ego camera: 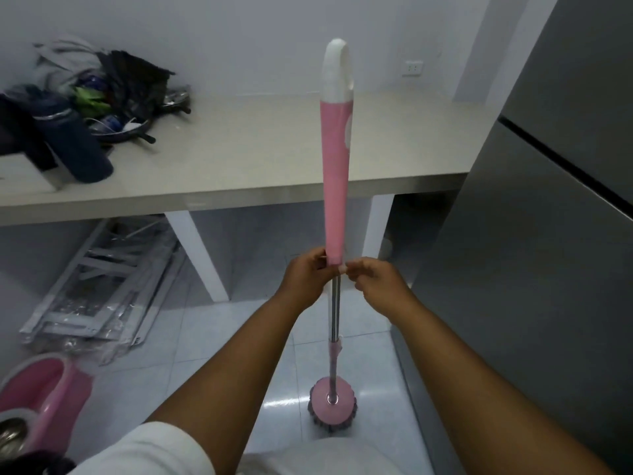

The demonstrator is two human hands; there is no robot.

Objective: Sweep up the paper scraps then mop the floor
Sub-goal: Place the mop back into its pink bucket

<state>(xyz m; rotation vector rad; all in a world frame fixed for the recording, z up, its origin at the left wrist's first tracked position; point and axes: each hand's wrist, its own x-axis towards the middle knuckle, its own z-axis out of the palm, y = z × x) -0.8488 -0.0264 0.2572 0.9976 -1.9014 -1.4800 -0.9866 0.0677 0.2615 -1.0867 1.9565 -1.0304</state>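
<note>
A spin mop [335,186] stands upright in front of me, with a pink grip, a white hooked top and a steel shaft. Its round pink head [332,404] with grey fringe rests on the white tiled floor [239,337]. My left hand [305,281] grips the shaft at the lower end of the pink grip. My right hand [380,286] pinches the same spot from the right side with thumb and fingertips. No paper scraps are visible.
A pink mop bucket [44,402] sits at the lower left. A beige counter [274,152] crosses ahead with bags, a dark bottle [73,142] and pans on its left end. Folded metal racks [99,286] lean under it. A grey fridge [548,200] fills the right side.
</note>
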